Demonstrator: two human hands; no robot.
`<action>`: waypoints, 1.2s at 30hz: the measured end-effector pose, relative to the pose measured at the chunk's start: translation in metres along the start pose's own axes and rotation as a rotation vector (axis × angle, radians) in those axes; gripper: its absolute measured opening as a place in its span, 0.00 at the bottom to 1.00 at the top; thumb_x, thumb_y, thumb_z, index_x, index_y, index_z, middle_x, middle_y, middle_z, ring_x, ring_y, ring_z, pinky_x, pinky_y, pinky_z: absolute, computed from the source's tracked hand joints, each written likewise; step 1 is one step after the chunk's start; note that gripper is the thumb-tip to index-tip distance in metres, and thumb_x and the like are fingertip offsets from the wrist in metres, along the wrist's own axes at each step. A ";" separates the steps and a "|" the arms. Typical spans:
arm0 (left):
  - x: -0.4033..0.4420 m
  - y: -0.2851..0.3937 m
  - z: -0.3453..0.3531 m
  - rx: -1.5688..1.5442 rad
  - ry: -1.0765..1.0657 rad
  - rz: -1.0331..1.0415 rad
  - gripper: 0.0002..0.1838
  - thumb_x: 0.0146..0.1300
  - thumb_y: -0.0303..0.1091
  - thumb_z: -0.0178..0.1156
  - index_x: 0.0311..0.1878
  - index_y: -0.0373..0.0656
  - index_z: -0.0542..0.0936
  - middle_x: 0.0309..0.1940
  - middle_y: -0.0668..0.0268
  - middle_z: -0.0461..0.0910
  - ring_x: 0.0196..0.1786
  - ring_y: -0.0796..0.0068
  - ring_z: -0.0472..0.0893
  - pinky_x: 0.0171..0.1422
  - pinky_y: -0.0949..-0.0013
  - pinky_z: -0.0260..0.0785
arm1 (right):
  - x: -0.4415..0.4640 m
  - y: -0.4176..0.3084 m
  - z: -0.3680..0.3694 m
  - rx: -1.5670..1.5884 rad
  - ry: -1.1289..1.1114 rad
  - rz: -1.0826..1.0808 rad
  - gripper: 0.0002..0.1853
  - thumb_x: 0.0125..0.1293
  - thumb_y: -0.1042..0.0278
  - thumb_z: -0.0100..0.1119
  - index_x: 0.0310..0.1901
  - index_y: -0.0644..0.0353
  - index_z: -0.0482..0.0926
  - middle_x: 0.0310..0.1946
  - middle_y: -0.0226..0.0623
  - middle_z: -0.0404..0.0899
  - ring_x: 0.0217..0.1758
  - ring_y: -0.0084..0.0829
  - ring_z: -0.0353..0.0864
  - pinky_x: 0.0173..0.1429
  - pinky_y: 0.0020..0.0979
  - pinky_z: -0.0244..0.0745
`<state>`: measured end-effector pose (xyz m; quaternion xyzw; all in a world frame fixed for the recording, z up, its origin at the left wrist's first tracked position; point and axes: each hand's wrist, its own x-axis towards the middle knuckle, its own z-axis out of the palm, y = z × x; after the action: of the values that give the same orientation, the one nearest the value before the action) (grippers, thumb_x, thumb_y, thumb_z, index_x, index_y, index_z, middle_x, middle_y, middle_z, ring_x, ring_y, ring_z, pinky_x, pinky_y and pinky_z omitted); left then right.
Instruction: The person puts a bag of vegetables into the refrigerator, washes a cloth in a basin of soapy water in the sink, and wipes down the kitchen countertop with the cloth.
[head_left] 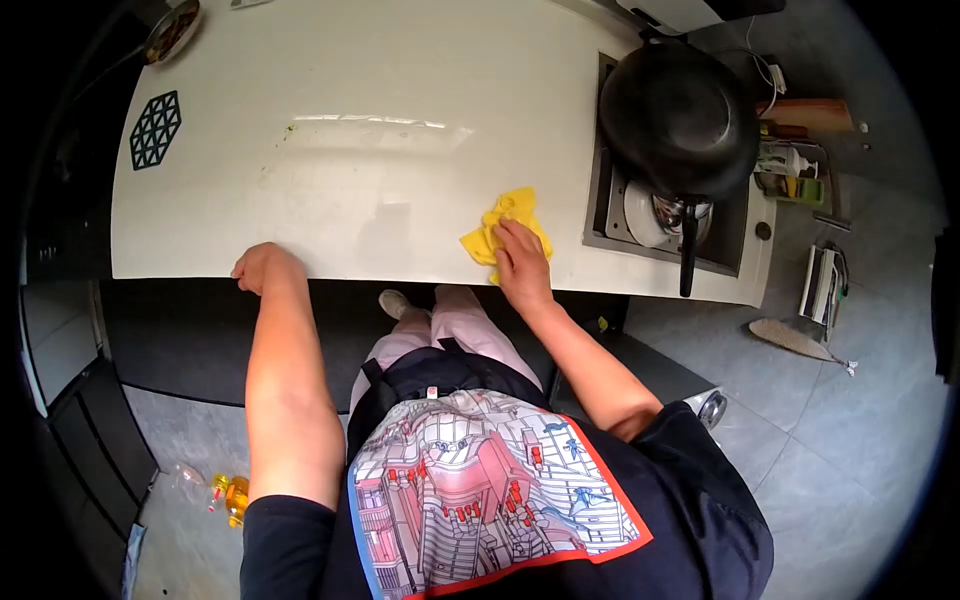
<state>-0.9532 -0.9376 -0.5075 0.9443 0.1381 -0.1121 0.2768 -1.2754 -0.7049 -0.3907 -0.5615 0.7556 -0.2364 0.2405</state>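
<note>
Under my right hand (pixel 522 262) is a crumpled yellow cleaning cloth (pixel 515 205), which the fingers press against the pale countertop (pixel 380 235) near its front edge. The cloth spreads out past the fingertips, and part of it is hidden by the hand. Over to the left, my left hand (pixel 268 268) is at the countertop's front edge, its fingers curled in around the edge and partly hidden. Small green scraps (pixel 288 132) lie on the countertop, further back between the two hands.
A black wok (pixel 680 120) sits upside down over the stove (pixel 625 215) at right, its handle pointing toward me. A dark lattice trivet (pixel 155 130) and a pan with food (pixel 173 32) are at far left. Bottles (pixel 233 497) stand on the floor.
</note>
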 end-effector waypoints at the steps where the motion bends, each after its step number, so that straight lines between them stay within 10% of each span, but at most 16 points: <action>1: 0.007 -0.005 0.006 0.021 0.001 0.015 0.23 0.71 0.44 0.38 0.40 0.39 0.80 0.37 0.53 0.83 0.40 0.54 0.83 0.42 0.62 0.74 | 0.004 0.003 0.005 -0.083 0.034 -0.069 0.21 0.65 0.66 0.47 0.59 0.64 0.70 0.63 0.49 0.66 0.69 0.51 0.59 0.73 0.44 0.51; 7: 0.016 -0.011 0.014 0.202 -0.032 0.171 0.21 0.71 0.41 0.38 0.53 0.37 0.75 0.46 0.53 0.81 0.46 0.56 0.82 0.46 0.63 0.75 | 0.039 0.002 0.007 -0.454 0.099 -0.132 0.26 0.64 0.61 0.51 0.63 0.59 0.67 0.67 0.46 0.60 0.72 0.47 0.54 0.73 0.50 0.47; 9: -0.032 0.021 -0.056 0.302 -0.329 0.051 0.25 0.71 0.35 0.42 0.68 0.35 0.60 0.58 0.56 0.74 0.54 0.62 0.79 0.51 0.67 0.74 | 0.067 0.012 0.004 -0.432 0.132 -0.123 0.28 0.64 0.59 0.52 0.64 0.58 0.66 0.69 0.45 0.58 0.73 0.47 0.52 0.74 0.51 0.45; 13: 0.031 -0.012 0.014 0.318 -0.293 0.156 0.22 0.72 0.34 0.30 0.65 0.39 0.62 0.61 0.57 0.72 0.59 0.59 0.75 0.62 0.66 0.68 | 0.126 0.033 -0.007 -0.558 0.237 -0.088 0.30 0.64 0.55 0.51 0.66 0.55 0.64 0.71 0.45 0.54 0.74 0.46 0.50 0.74 0.49 0.46; 15: 0.091 -0.054 0.075 1.091 -0.045 0.846 0.26 0.72 0.44 0.37 0.64 0.35 0.66 0.56 0.54 0.76 0.52 0.57 0.80 0.54 0.65 0.73 | 0.137 0.038 -0.008 -0.608 0.245 -0.081 0.30 0.63 0.53 0.51 0.66 0.55 0.65 0.71 0.46 0.53 0.74 0.46 0.51 0.73 0.49 0.47; 18: 0.004 -0.002 -0.010 0.244 -0.171 0.134 0.28 0.71 0.46 0.38 0.62 0.32 0.66 0.57 0.53 0.75 0.53 0.58 0.79 0.54 0.66 0.72 | 0.145 0.045 -0.012 -0.632 0.244 -0.143 0.30 0.63 0.52 0.50 0.66 0.54 0.65 0.71 0.46 0.53 0.74 0.46 0.51 0.73 0.50 0.47; 19: -0.023 0.012 -0.037 0.435 -0.245 0.043 0.26 0.71 0.42 0.39 0.63 0.31 0.64 0.57 0.55 0.75 0.52 0.60 0.80 0.53 0.69 0.72 | 0.155 0.050 -0.013 -0.623 0.264 -0.149 0.30 0.63 0.52 0.49 0.66 0.55 0.65 0.70 0.47 0.54 0.73 0.47 0.52 0.73 0.51 0.46; 23: 0.032 -0.026 0.020 1.368 -0.099 0.799 0.22 0.73 0.37 0.34 0.65 0.43 0.65 0.56 0.61 0.76 0.54 0.65 0.79 0.53 0.72 0.71 | 0.201 0.059 -0.021 -0.593 0.326 -0.160 0.30 0.63 0.54 0.48 0.66 0.55 0.65 0.69 0.48 0.56 0.73 0.49 0.51 0.73 0.50 0.47; 30: -0.021 0.020 -0.038 0.453 -0.387 0.082 0.24 0.73 0.35 0.32 0.70 0.41 0.52 0.67 0.67 0.64 0.63 0.66 0.72 0.62 0.71 0.66 | 0.185 0.051 0.003 -0.592 0.372 -0.114 0.29 0.62 0.60 0.45 0.65 0.60 0.66 0.69 0.50 0.56 0.72 0.50 0.52 0.72 0.50 0.49; 33: -0.034 0.019 -0.050 0.459 -0.347 0.118 0.24 0.73 0.34 0.31 0.69 0.40 0.59 0.67 0.66 0.67 0.61 0.69 0.74 0.60 0.74 0.68 | 0.121 0.012 0.027 -0.571 0.269 -0.183 0.28 0.61 0.67 0.45 0.65 0.63 0.63 0.68 0.52 0.56 0.72 0.53 0.53 0.72 0.50 0.50; 36: 0.210 0.003 0.211 0.904 -0.603 0.024 0.33 0.69 0.35 0.45 0.73 0.37 0.45 0.68 0.59 0.63 0.66 0.67 0.68 0.65 0.70 0.64 | 0.053 -0.017 0.035 -0.448 0.106 -0.275 0.31 0.55 0.70 0.49 0.64 0.62 0.64 0.68 0.51 0.57 0.72 0.53 0.53 0.72 0.52 0.51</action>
<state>-0.7839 -1.0147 -0.7402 0.8966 -0.0203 -0.4232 -0.1286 -1.2543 -0.7629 -0.4121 -0.6849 0.7173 -0.1227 0.0362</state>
